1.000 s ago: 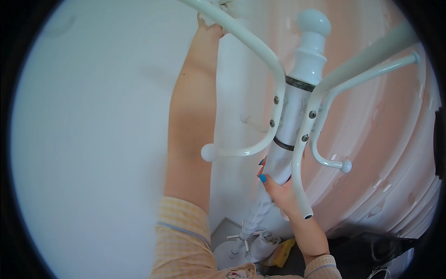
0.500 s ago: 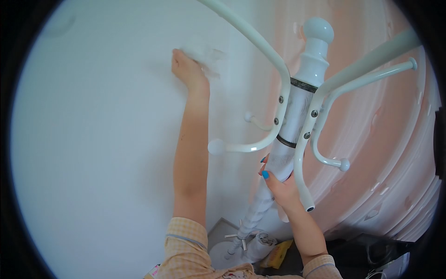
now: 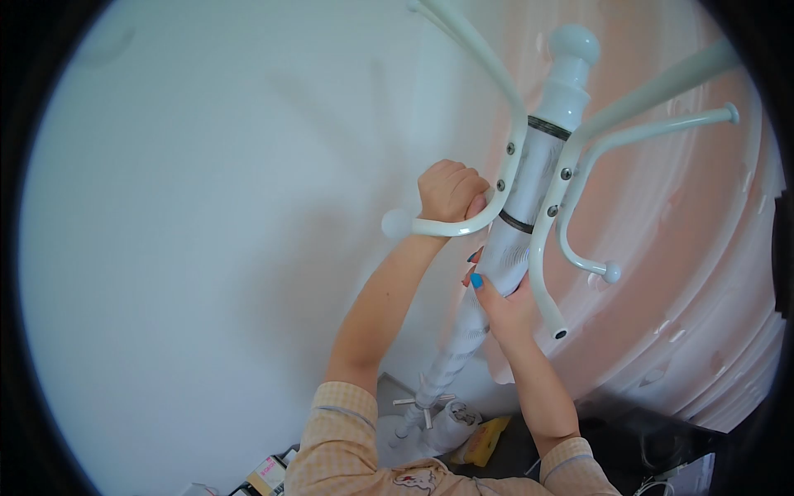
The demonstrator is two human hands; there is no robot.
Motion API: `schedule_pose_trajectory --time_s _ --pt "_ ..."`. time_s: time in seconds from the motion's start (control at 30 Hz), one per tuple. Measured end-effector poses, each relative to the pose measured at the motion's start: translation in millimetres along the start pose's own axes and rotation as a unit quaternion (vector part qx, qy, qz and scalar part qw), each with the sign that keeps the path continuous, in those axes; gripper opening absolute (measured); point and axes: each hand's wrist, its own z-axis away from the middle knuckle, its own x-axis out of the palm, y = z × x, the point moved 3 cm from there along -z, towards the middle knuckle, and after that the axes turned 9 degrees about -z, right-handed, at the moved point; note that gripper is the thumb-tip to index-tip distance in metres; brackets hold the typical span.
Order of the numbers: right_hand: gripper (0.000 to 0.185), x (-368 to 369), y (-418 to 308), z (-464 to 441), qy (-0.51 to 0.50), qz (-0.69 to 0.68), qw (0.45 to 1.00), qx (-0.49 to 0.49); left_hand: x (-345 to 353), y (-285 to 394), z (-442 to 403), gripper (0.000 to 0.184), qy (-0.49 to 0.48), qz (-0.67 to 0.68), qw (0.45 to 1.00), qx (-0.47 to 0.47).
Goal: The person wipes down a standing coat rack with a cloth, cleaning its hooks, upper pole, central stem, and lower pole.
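A white coat stand (image 3: 542,169) with curved hooks leans up toward the right, its lower pole running down to a small cross-shaped part. My right hand (image 3: 506,302), with blue nails, is wrapped round the pole below the lower black ring. Behind the left hook, my left hand (image 3: 451,192) is closed beside the upper pole. Its fingers are curled, and what they hold, if anything, is hidden.
Pink glossy curtain (image 3: 662,273) hangs at the right. A pale wall (image 3: 182,231) fills the left. Low down are a yellow packet (image 3: 484,441), a wrapped roll (image 3: 453,426), dark items and small boxes (image 3: 269,475).
My left hand has come down from the upper wall to beside the pole; the white thing seen with it earlier no longer shows. My right hand stays on the pole, which sits slightly higher.
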Motion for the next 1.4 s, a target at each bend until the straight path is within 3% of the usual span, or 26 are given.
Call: schedule_pose_trajectory --time_s 0.07,0.13,0.17,0.23,0.27,0.33,0.47,0.53,0.57,0.63,0.67,0.73,0.77,0.83,0.87,0.93,0.97,1.03,1.17,1.37,1.4 --pt "0.041 1 -8 -1 -0.016 0.003 0.999 -0.039 -1 -1 -11 0.019 -0.001 0.017 1.000 -0.024" --pt "0.046 6 -17 0 0.015 -0.042 0.999 -0.016 -1 -5 -23 0.026 -0.249 0.064 0.962 -0.090" --pt "0.046 6 -18 1 0.015 -0.037 0.999 -0.013 -5 -5 -31 0.026 -0.247 0.067 0.962 -0.095" --pt "0.049 6 -20 -2 -0.002 -0.038 0.998 -0.040 1 -9 -37 0.029 -0.405 0.163 0.882 -0.178" --pt "0.049 6 -20 -2 -0.003 -0.035 0.999 -0.038 0 -12 -43 0.029 -0.403 0.164 0.882 -0.181" --pt "0.049 6 -21 -1 -0.005 -0.031 0.998 -0.047 5 -16 -43 0.032 -0.483 0.238 0.791 -0.292" --pt "0.047 9 -22 0 -0.007 -0.032 0.999 -0.039 1 -15 -35 0.028 -0.472 0.242 0.786 -0.318" --pt "0.046 8 -18 1 0.014 -0.031 0.999 0.002 -9 -10 -19 0.028 -0.201 0.163 0.937 -0.234" --pt "0.046 7 -17 1 0.017 -0.030 0.999 -0.001 -3 -7 -8 0.028 -0.202 0.166 0.937 -0.231" --pt "0.045 7 -16 1 -0.006 -0.031 0.999 -0.041 -1 -1 2 0.031 0.061 0.110 0.962 -0.243" --pt "0.045 6 -13 1 -0.001 -0.034 0.999 -0.043 4 3 5 0.031 0.062 0.113 0.962 -0.243" --pt "0.046 5 -13 0 -0.003 -0.027 0.999 -0.044 5 2 9 0.032 0.194 0.201 0.873 -0.400" --pt "0.046 6 -13 0 -0.007 -0.021 0.999 -0.044 3 4 3 0.032 0.195 0.202 0.872 -0.401" --pt "0.047 7 -13 -1 -0.009 -0.015 0.998 -0.056 4 2 3 0.030 0.299 0.390 0.656 -0.573" --pt "0.048 7 -14 -1 -0.007 -0.015 0.998 -0.061 3 0 3 0.030 0.299 0.390 0.655 -0.573" --pt "0.050 9 -17 -1 -0.006 -0.023 0.998 -0.061 8 -5 8 0.027 0.339 0.512 0.522 -0.592" --pt "0.051 10 -18 -2 -0.006 -0.033 0.998 -0.057 10 -10 15 0.027 0.338 0.512 0.522 -0.592" --pt "0.051 10 -16 -2 -0.005 -0.041 0.998 -0.055 21 -14 22 0.026 0.359 0.705 0.311 -0.526" --pt "0.052 8 -13 -4 -0.009 -0.054 0.997 -0.061 27 -15 24 0.024 0.392 0.624 0.307 -0.602" --pt "0.048 8 -17 -3 -0.003 -0.050 0.998 -0.038 16 -3 8 0.026 0.312 0.590 0.348 -0.659" --pt "0.048 7 -16 -3 -0.001 -0.051 0.998 -0.040 10 0 1 0.029 0.253 0.517 0.472 -0.668"
